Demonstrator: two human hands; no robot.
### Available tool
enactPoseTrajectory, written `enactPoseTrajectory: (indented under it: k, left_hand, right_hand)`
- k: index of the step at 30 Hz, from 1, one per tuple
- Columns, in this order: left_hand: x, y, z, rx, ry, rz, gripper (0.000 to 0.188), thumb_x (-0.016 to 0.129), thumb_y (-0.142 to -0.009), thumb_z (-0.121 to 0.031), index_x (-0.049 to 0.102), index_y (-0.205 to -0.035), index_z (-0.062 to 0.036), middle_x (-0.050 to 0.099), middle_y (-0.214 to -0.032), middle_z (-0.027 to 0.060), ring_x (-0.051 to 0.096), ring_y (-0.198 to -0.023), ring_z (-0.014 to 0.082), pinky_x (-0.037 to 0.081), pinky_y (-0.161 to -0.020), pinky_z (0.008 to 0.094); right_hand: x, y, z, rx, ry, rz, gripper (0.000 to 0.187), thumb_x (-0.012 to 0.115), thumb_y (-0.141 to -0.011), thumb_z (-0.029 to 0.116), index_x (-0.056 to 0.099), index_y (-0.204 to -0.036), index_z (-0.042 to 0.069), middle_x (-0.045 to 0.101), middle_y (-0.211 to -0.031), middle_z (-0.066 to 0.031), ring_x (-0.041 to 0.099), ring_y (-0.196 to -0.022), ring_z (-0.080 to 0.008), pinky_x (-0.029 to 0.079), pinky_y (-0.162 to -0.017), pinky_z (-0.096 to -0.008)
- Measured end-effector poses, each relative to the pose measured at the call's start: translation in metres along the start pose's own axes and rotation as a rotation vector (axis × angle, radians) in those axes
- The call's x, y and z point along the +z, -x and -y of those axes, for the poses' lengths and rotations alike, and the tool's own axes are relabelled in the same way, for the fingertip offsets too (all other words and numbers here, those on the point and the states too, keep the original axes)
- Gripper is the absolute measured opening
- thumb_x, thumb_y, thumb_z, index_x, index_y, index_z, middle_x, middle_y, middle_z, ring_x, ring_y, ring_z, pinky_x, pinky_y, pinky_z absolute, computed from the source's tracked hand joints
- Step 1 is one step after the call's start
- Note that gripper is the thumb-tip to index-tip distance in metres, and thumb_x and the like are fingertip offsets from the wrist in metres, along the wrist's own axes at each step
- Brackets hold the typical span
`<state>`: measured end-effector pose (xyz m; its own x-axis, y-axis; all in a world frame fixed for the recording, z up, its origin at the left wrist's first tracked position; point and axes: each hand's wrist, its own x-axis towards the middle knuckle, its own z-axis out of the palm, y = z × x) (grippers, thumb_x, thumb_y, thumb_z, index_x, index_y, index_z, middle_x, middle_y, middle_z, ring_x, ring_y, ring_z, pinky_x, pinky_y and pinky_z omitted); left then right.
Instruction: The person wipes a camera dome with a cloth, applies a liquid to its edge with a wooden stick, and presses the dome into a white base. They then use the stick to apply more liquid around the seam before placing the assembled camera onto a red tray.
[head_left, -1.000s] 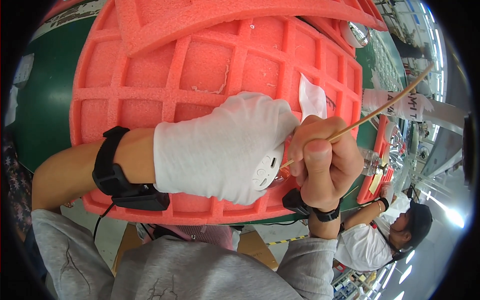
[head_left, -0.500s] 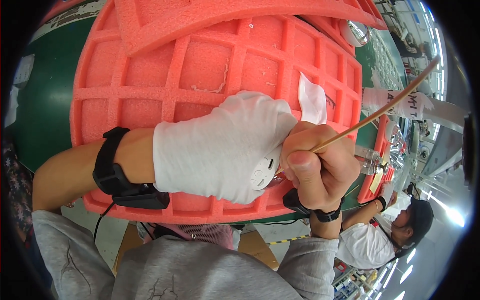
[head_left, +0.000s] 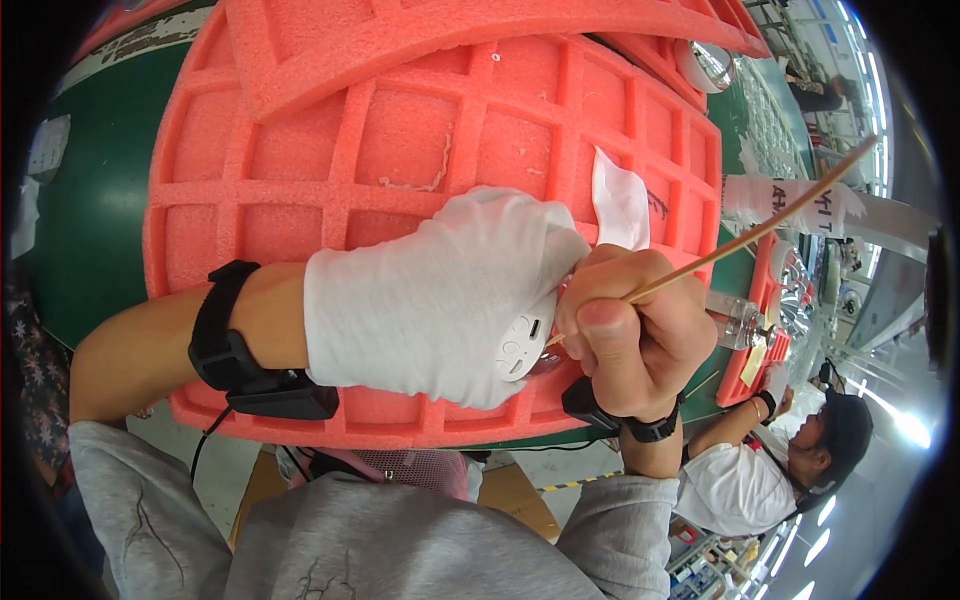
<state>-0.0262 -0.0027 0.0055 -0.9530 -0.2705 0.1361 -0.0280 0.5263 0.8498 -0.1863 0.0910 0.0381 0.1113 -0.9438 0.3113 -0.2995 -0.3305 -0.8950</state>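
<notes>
Right hand [head_left: 640, 330] slid left toward the device [head_left: 518, 352] this past second

It pinched a thin stick [head_left: 740, 239], tip just by the device's edge, couldn't tell if touching. Gloved left hand [head_left: 480, 300] held the device over the pink foam [head_left: 285, 188]. White slip [head_left: 620, 207] lay beyond both hands.

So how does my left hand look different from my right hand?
Your left hand wears a white glove; your right hand is bare. The left hand holds a white device with buttons; the right hand pinches a thin wooden stick. Both have a black strap behind them, around the arm.
</notes>
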Motion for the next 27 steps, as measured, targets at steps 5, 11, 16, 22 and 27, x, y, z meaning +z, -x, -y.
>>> enactPoseTrajectory:
  k: [5,11,16,22,27]
  left_hand:
    - [-0.007,-0.005,-0.004,-0.118,-0.034,0.164,0.029,0.074,-0.069,-0.011,0.052,-0.087,-0.0029,0.054,-0.092,0.0185,0.053,-0.087,0.0404,0.044,-0.073,0.0485]
    - [0.002,0.000,0.004,0.011,0.025,-0.017,0.030,0.073,-0.067,-0.011,0.050,-0.083,-0.0031,0.053,-0.090,0.0174,0.053,-0.085,0.0399,0.043,-0.072,0.0476]
    - [0.008,-0.002,0.005,0.066,-0.062,0.007,0.027,0.072,-0.068,-0.011,0.049,-0.080,-0.0037,0.054,-0.081,0.0164,0.053,-0.078,0.0403,0.042,-0.067,0.0484]
    - [0.006,-0.001,0.007,0.079,0.001,-0.050,0.024,0.071,-0.071,-0.011,0.049,-0.078,-0.0040,0.054,-0.075,0.0162,0.054,-0.073,0.0410,0.042,-0.062,0.0497]
    - [0.005,-0.004,0.004,-0.016,0.053,0.000,0.025,0.072,-0.069,-0.011,0.050,-0.077,-0.0032,0.055,-0.082,0.0167,0.054,-0.078,0.0403,0.043,-0.067,0.0492]
  right_hand:
    - [-0.003,-0.002,0.006,0.021,0.014,0.065,0.008,0.064,-0.094,0.001,0.065,-0.089,-0.005,0.063,-0.071,-0.0095,0.061,-0.055,-0.0173,0.046,-0.050,-0.0265]
    - [-0.002,-0.003,-0.001,-0.037,0.031,0.088,0.017,0.058,-0.098,0.007,0.061,-0.087,-0.006,0.058,-0.063,-0.0074,0.051,-0.048,-0.0122,0.038,-0.045,-0.0271]
    - [-0.002,0.006,0.004,0.156,-0.116,-0.026,0.010,0.062,-0.096,0.002,0.065,-0.089,-0.004,0.063,-0.071,-0.0096,0.061,-0.057,-0.0157,0.047,-0.051,-0.0275]
    - [-0.002,0.001,0.001,-0.047,0.034,0.042,0.013,0.059,-0.098,0.003,0.064,-0.089,-0.005,0.062,-0.070,-0.0091,0.057,-0.056,-0.0142,0.044,-0.052,-0.0261]
    - [0.001,0.002,0.002,0.071,-0.048,-0.075,0.009,0.064,-0.094,0.001,0.065,-0.088,-0.006,0.062,-0.071,-0.0096,0.059,-0.056,-0.0162,0.046,-0.051,-0.0269]
